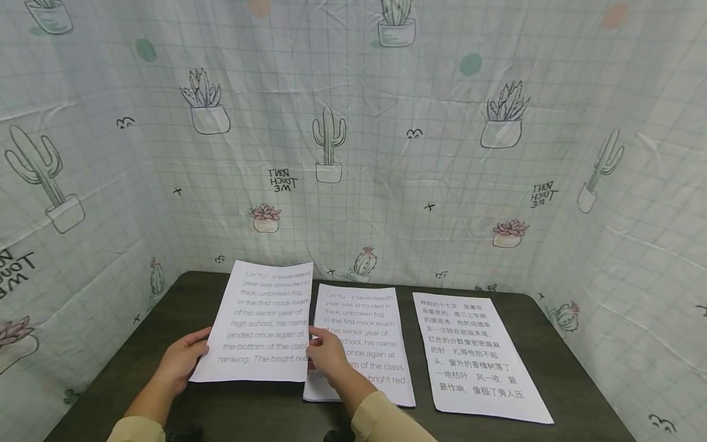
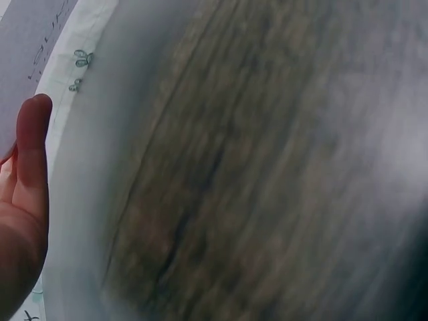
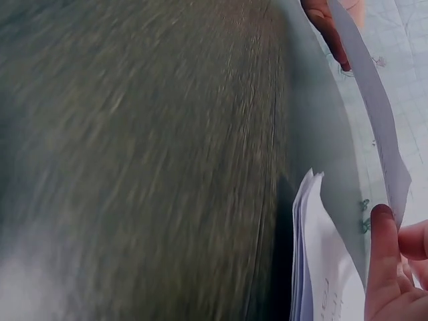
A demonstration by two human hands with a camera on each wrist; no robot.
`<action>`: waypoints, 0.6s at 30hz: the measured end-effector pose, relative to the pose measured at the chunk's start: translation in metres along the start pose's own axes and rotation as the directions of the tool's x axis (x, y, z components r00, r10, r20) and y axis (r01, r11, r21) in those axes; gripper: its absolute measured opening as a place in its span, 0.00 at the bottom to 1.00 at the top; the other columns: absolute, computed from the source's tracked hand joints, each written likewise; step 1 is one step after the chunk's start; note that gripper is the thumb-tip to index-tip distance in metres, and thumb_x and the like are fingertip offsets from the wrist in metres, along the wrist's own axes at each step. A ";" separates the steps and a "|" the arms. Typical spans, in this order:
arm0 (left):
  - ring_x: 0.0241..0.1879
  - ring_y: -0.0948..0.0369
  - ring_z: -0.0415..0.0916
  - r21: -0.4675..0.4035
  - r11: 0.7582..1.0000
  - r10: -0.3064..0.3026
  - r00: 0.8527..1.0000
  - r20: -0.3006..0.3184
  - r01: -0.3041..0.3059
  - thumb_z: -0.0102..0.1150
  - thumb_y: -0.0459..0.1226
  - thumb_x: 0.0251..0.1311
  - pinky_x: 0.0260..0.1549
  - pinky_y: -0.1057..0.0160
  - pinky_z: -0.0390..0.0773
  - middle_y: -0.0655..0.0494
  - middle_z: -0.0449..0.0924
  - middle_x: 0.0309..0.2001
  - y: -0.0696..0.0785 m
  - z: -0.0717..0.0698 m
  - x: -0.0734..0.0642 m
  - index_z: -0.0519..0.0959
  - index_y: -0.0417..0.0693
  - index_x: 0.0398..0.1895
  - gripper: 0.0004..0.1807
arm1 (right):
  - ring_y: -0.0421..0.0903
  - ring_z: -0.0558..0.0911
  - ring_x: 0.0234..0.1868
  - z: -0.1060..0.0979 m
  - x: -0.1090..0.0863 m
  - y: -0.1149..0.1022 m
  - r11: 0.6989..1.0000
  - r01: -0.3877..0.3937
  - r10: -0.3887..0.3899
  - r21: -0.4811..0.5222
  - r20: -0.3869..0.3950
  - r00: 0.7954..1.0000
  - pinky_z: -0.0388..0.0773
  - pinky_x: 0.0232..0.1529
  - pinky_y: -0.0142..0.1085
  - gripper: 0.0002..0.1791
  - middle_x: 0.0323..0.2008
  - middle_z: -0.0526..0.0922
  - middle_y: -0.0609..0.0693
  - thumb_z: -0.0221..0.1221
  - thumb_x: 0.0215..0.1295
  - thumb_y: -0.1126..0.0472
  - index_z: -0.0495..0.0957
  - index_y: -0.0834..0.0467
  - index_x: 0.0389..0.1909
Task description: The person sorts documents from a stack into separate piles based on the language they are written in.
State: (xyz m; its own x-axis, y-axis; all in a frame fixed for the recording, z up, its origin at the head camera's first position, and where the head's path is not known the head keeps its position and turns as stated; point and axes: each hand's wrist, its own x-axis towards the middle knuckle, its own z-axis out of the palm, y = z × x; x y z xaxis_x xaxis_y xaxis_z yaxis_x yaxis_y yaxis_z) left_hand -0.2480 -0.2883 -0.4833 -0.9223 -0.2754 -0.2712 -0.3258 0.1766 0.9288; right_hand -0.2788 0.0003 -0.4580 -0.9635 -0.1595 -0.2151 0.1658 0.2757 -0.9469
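A white sheet of paper [image 1: 265,316] with large printed English text is held up above the table's left part. My left hand [image 1: 179,362] pinches its lower left edge. On its right edge my right hand [image 1: 329,353] grips it between thumb and fingers. In the right wrist view the sheet [image 3: 381,127] is seen nearly edge-on, raised off the table, with a hand on either side of it. Beneath my right hand lies a stack of printed sheets [image 1: 359,313] with the same English text, partly covered by that hand.
A sheet with Chinese text [image 1: 475,356] lies on the right part of the dark table [image 1: 574,368]. Cloth [image 1: 353,80] printed with potted cacti and succulents hangs behind and at both sides. Dark objects [image 1: 334,436] show at the bottom edge, too cut off to identify.
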 end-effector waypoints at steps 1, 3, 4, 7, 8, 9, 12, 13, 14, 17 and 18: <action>0.36 0.65 0.80 0.008 1.000 0.000 1.000 -0.007 0.001 0.44 0.32 0.69 0.33 0.65 0.81 0.36 0.79 0.55 0.000 -0.001 0.001 0.62 0.32 0.70 0.27 | 0.43 0.77 0.31 0.002 0.000 -0.001 1.000 0.000 0.000 -0.002 0.000 1.000 0.82 0.27 0.32 0.30 0.35 0.75 0.52 0.55 0.57 0.75 0.71 0.64 0.64; 0.36 0.65 0.79 0.023 1.000 -0.004 1.000 -0.019 0.004 0.45 0.32 0.69 0.33 0.65 0.81 0.35 0.78 0.57 -0.001 -0.004 0.002 0.62 0.32 0.70 0.27 | 0.42 0.76 0.31 0.005 0.000 -0.001 1.000 0.006 -0.006 -0.009 0.003 1.000 0.81 0.26 0.32 0.30 0.35 0.75 0.51 0.55 0.56 0.75 0.71 0.65 0.64; 0.35 0.66 0.79 0.031 0.999 -0.008 1.000 -0.026 0.009 0.45 0.32 0.69 0.33 0.65 0.80 0.34 0.77 0.58 -0.001 -0.005 0.003 0.62 0.33 0.70 0.27 | 0.42 0.76 0.31 0.007 0.001 -0.001 1.000 0.008 -0.008 -0.011 0.005 1.000 0.81 0.26 0.32 0.31 0.34 0.75 0.51 0.55 0.56 0.75 0.71 0.65 0.64; 0.35 0.66 0.79 0.051 0.999 -0.011 0.999 -0.042 0.013 0.44 0.32 0.69 0.32 0.65 0.80 0.32 0.74 0.60 -0.002 -0.008 0.005 0.62 0.33 0.70 0.27 | 0.42 0.75 0.31 0.012 0.001 -0.003 1.000 0.016 -0.016 -0.012 0.011 1.000 0.81 0.26 0.33 0.31 0.34 0.75 0.51 0.55 0.55 0.76 0.72 0.66 0.64; 0.35 0.66 0.79 0.057 0.998 -0.012 0.999 -0.047 0.014 0.44 0.32 0.69 0.32 0.65 0.80 0.31 0.73 0.60 -0.002 -0.009 0.005 0.63 0.33 0.70 0.26 | 0.42 0.75 0.31 0.013 0.001 -0.003 1.000 0.020 -0.020 -0.011 0.012 1.000 0.82 0.26 0.33 0.31 0.34 0.75 0.51 0.55 0.55 0.76 0.72 0.66 0.64; 0.35 0.66 0.79 0.064 0.998 -0.011 0.999 -0.051 0.014 0.44 0.32 0.69 0.31 0.66 0.80 0.30 0.72 0.61 -0.002 -0.009 0.005 0.62 0.32 0.70 0.27 | 0.42 0.76 0.32 0.014 0.001 -0.003 1.000 0.019 -0.019 -0.011 0.014 1.000 0.82 0.26 0.33 0.31 0.34 0.75 0.51 0.55 0.55 0.76 0.72 0.66 0.64; 0.37 0.65 0.79 0.080 0.997 -0.009 0.998 -0.061 0.013 0.44 0.32 0.69 0.31 0.67 0.79 0.29 0.69 0.63 -0.003 -0.011 0.006 0.63 0.31 0.69 0.26 | 0.42 0.76 0.32 0.017 0.002 -0.004 1.000 0.018 -0.018 -0.017 0.014 1.000 0.82 0.27 0.34 0.30 0.35 0.75 0.52 0.55 0.56 0.76 0.72 0.65 0.64; 0.37 0.65 0.79 0.085 0.996 -0.009 0.998 -0.064 0.014 0.44 0.32 0.69 0.31 0.67 0.79 0.28 0.69 0.63 -0.004 -0.011 0.006 0.63 0.31 0.69 0.26 | 0.43 0.77 0.32 0.018 0.003 -0.004 1.000 0.018 -0.017 -0.021 0.014 1.000 0.82 0.27 0.34 0.30 0.35 0.76 0.52 0.55 0.56 0.76 0.72 0.65 0.63; 0.37 0.65 0.79 0.087 0.996 -0.009 0.998 -0.066 0.015 0.44 0.32 0.69 0.31 0.67 0.78 0.28 0.69 0.63 -0.004 -0.011 0.007 0.63 0.31 0.69 0.26 | 0.43 0.77 0.31 0.019 0.003 -0.003 0.999 0.017 -0.016 -0.028 0.016 1.000 0.82 0.27 0.34 0.30 0.35 0.76 0.52 0.55 0.56 0.76 0.72 0.65 0.63; 0.37 0.64 0.79 0.094 0.996 -0.006 0.997 -0.071 0.013 0.45 0.31 0.68 0.31 0.67 0.79 0.28 0.71 0.61 -0.007 -0.012 0.007 0.64 0.29 0.68 0.26 | 0.42 0.77 0.30 0.022 0.004 -0.002 0.999 0.017 -0.016 -0.041 0.016 1.000 0.82 0.26 0.34 0.30 0.33 0.76 0.51 0.54 0.55 0.76 0.72 0.66 0.63; 0.37 0.64 0.79 0.098 0.995 -0.007 0.997 -0.073 0.014 0.45 0.31 0.68 0.31 0.66 0.79 0.28 0.71 0.61 -0.007 -0.013 0.007 0.64 0.29 0.68 0.26 | 0.42 0.77 0.30 0.023 0.004 -0.001 0.999 0.015 -0.015 -0.043 0.017 1.000 0.82 0.26 0.34 0.30 0.33 0.75 0.51 0.54 0.55 0.76 0.72 0.66 0.63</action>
State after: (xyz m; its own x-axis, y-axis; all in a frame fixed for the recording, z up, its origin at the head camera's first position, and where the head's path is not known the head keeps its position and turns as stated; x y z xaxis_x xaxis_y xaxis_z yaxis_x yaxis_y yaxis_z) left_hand -0.2499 -0.3035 -0.4890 -0.9025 -0.3445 -0.2586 -0.3577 0.2649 0.8955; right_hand -0.2780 -0.0222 -0.4632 -0.9621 -0.1796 -0.2052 0.1416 0.3139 -0.9388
